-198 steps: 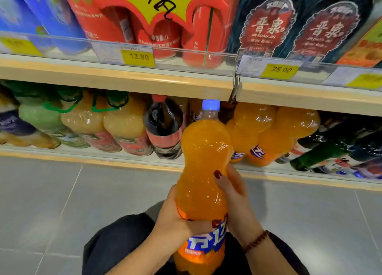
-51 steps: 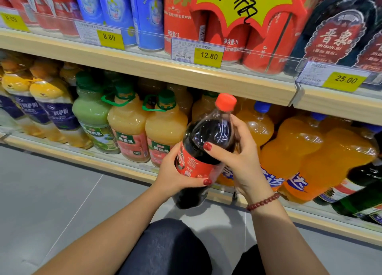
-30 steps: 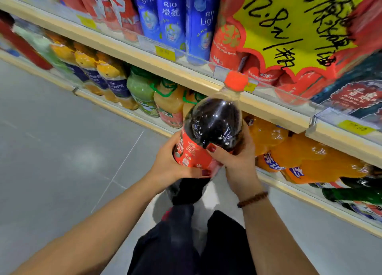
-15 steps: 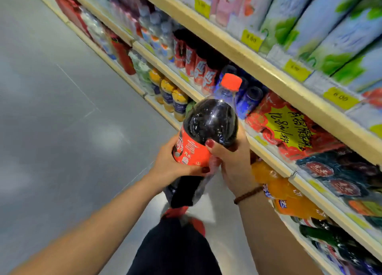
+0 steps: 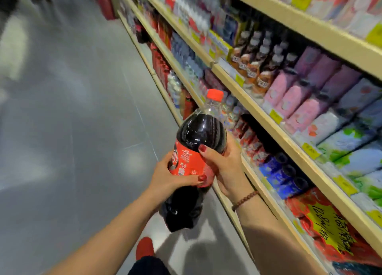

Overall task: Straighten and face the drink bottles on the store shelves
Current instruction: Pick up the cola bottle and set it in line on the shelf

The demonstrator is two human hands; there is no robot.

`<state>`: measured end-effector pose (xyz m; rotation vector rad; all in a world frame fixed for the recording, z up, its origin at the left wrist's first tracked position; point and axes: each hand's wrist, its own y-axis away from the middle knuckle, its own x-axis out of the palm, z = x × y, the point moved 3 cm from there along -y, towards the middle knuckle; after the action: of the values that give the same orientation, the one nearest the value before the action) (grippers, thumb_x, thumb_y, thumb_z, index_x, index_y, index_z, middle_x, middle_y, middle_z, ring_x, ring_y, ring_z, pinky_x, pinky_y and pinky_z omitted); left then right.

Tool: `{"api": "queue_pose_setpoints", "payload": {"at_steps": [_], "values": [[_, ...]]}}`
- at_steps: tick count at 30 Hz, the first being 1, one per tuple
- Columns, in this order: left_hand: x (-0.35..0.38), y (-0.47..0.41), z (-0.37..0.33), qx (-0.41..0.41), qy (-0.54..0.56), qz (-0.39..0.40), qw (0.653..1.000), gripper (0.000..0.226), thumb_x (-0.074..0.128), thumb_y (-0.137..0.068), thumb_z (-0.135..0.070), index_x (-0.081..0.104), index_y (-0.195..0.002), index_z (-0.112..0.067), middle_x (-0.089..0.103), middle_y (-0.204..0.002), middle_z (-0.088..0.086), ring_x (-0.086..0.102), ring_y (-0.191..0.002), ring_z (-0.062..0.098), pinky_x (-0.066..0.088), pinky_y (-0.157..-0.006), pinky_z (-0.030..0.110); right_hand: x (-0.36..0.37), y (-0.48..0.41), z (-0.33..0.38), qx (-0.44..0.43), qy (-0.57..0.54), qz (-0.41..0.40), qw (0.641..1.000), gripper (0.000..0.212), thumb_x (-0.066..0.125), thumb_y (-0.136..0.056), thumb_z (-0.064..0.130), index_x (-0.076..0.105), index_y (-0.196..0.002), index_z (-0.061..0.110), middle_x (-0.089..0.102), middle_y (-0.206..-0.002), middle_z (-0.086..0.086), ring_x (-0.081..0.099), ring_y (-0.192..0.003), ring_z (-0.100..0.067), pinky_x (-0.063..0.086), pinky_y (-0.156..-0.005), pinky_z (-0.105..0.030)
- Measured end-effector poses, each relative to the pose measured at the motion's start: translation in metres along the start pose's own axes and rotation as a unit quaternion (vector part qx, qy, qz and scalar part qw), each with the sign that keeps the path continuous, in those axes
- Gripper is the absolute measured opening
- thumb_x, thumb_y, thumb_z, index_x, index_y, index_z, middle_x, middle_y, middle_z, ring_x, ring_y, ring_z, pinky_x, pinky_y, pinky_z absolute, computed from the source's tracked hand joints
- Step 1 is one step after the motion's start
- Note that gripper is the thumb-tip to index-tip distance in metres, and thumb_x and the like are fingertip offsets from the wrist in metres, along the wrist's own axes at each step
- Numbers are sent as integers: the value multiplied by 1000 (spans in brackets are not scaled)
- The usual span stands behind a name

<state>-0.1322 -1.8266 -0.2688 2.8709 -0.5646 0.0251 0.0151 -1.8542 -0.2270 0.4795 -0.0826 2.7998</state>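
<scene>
A large cola bottle [image 5: 199, 148] sat centre frame, held off the shelves, upright w/ a slight lean, red cap [image 5: 215, 94] toward upper centre. Both hands were wrapped on it. The left hand [image 5: 165, 176] curled round the lower edge of the red label [image 5: 186, 161] from the left, thumb laid across the front, probably to carry the weight of a full bottle. The right hand [image 5: 224, 164] cupped the right side at the shoulder, thumb pressed on the dark plastic just above the label, which looked like a steadying grip and one that lets the bottle be spun so the label faces out. The label faced the camera, not the shelving.

The bottle was in the air over the grey floor [image 5: 72, 130], just left of the shelf edge [image 5: 268, 117], touching no shelf. The view ran down the aisle: shelves filled the right half and receded to upper centre. Red-labelled bottles [image 5: 161, 66] stood further along the lower shelves, upper centre, too blurred to tell whether they were the same product. Judging by that, this bottle prob. belonged elsewhere and was being carried to its own row. A bead bracelet [image 5: 245, 200] was on the right wrist; a red shoe [image 5: 144, 248] showed at bottom centre.
</scene>
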Motion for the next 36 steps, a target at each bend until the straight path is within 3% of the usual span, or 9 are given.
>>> {"api": "queue_pose_setpoints", "payload": {"at_steps": [5,12,17,22,27,33,36], "values": [[-77,-42,-34,34,3,-14,999,67,91,-30,-35,67,-92,-42,75,-88,-12,71,-79,5,53,-63,15,78,-59,-3,15,13,48,999,68,84,-61,20,59,-124,15,69,-117,-12,66,-107,-28,56,-79,-37],[-171,-103,-69,55,-9,-32,998,65,91,-34,-39,63,-91,-53,73,-92,-17,70,-83,3,54,-65,15,168,-136,-16,15,5,53,998,69,85,-57,23,61,-120,12,69,-115,-14,66,-106,-30,57,-81,-40],[-223,-154,-82,56,4,-62,997,65,92,-37,-38,63,-95,-48,73,-95,-14,71,-86,6,55,-67,18,216,-204,-31,16,2,86,996,56,82,-62,13,64,-115,11,71,-109,-14,69,-100,-29,57,-77,-38],[-268,-225,-98,53,5,-97,994,72,92,-37,-37,63,-103,-36,74,-96,-9,71,-88,9,56,-70,20,257,-289,-50,25,-12,117,993,74,84,-57,23,58,-124,4,68,-115,-21,66,-103,-33,56,-77,-39],[-310,-309,-131,44,-6,-116,992,75,90,-36,-38,59,-104,-35,72,-93,-16,70,-84,3,53,-65,13,293,-387,-56,26,-29,143,989,55,84,-58,21,67,-110,16,72,-106,-11,69,-98,-27,56,-76,-37],[-355,-393,-164,47,15,-153,987,71,88,-36,-34,62,-102,-31,74,-91,-11,71,-83,6,54,-66,16,341,-491,-59,24,-7,192,981,47,77,-68,10,65,-113,13,72,-106,-10,70,-96,-25,56,-75,-34],[-381,-434,-172,44,19,-156,987,74,88,-35,-34,62,-105,-29,74,-93,-8,71,-85,8,55,-68,19,362,-536,-70,31,-7,193,981,56,82,-62,17,64,-115,10,71,-109,-14,69,-98,-27,56,-76,-36]]}}
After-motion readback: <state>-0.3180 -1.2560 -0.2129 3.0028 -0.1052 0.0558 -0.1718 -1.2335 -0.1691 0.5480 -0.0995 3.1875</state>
